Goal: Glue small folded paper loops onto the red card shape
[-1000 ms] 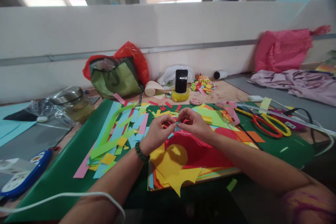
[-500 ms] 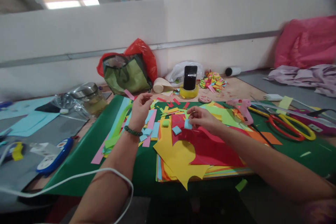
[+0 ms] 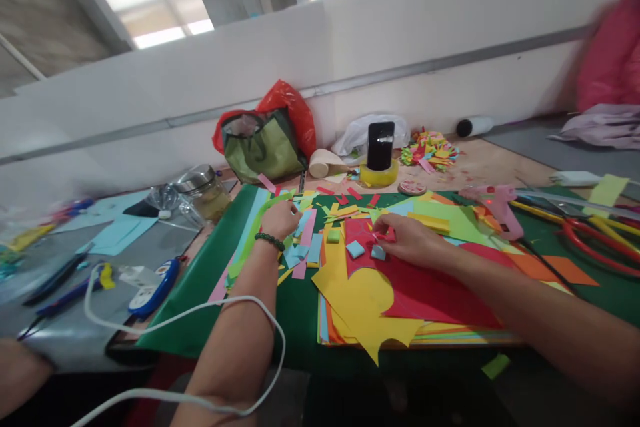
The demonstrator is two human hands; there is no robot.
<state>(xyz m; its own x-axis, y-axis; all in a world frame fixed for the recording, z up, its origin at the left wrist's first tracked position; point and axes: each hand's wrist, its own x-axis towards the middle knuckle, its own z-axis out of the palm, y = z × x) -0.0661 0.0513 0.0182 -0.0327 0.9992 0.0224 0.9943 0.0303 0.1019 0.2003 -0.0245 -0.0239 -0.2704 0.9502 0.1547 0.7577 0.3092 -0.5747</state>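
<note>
My left hand (image 3: 281, 219) is curled knuckles-up over a heap of coloured paper strips (image 3: 305, 230) on the green mat (image 3: 210, 280); a dark bead bracelet circles its wrist. What its fingers hold is hidden. My right hand (image 3: 407, 239) rests on a red paper sheet (image 3: 425, 287), its fingertips pinched on a small red paper piece (image 3: 386, 235). Two small light-blue squares (image 3: 356, 249) lie just left of those fingers. A yellow cut sheet (image 3: 360, 300) overlaps the red one on a stack of coloured sheets.
A pink glue gun (image 3: 493, 203) and red-and-yellow scissors (image 3: 595, 240) lie to the right. A phone (image 3: 380, 145) stands on a yellow tape roll. A green-and-red bag (image 3: 263, 140) and a glass jar (image 3: 203, 190) sit at the back left. A white cable (image 3: 190, 347) crosses my left arm.
The hands parted from the middle. The left went to the strip heap and lowered onto it. The right dropped onto the red sheet; the blue square it held now lies there. View swung left.
</note>
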